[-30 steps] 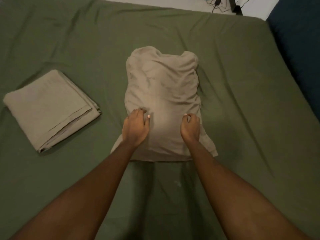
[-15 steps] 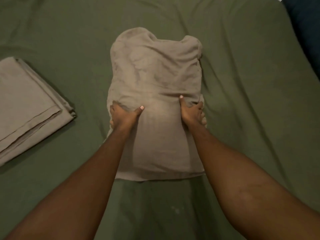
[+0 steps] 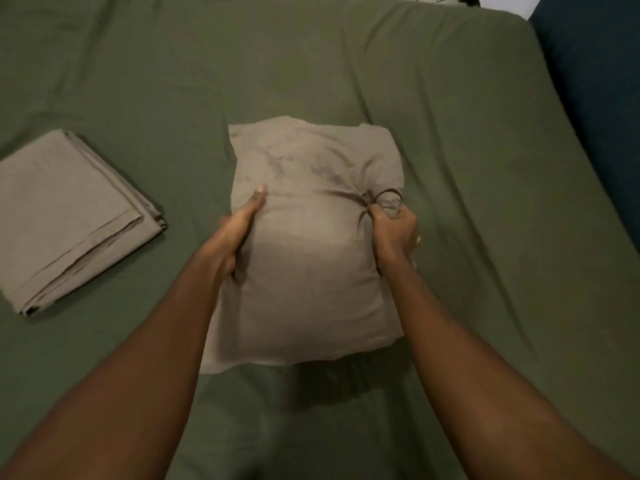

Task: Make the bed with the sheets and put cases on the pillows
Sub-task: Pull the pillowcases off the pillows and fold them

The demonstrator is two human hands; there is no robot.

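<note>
Clutching the pillowcase (image 3: 304, 265) mid-length, left hand (image 3: 232, 237) and right hand (image 3: 393, 233) sit level — its long axis runs away, loose mouth nearest.

Pillow (image 3: 311, 258) mid-bed (image 3: 450, 168); folded sheet (image 3: 69, 216) left of it.

Lighting: dim, warm, even. Shadow: dark patch on the bed (image 3: 346, 71) under the pillow (image 3: 311, 278), between the forearms. Focus: soft throughout; left hand (image 3: 239, 233) and right hand (image 3: 394, 232) motion-smeared. Edges: bed outline bows beyond the right hand.
</note>
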